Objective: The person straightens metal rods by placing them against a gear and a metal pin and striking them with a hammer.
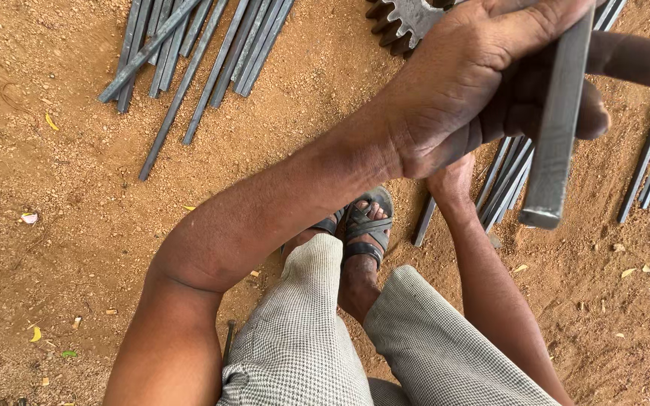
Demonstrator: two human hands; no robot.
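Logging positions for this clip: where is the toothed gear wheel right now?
In the head view, the gear wheel lies on the sandy ground at the top edge, just behind the left hand, which grips a square metal bar.

Single view only, from a head-worn camera looking steeply down past the wearer's own arms and knees to the sandy ground (77, 225). The left hand (483, 83) sits very close to the lens, filling the upper right; the sandalled foot (366, 225) lies farther below, near frame centre. No second view overlaps.
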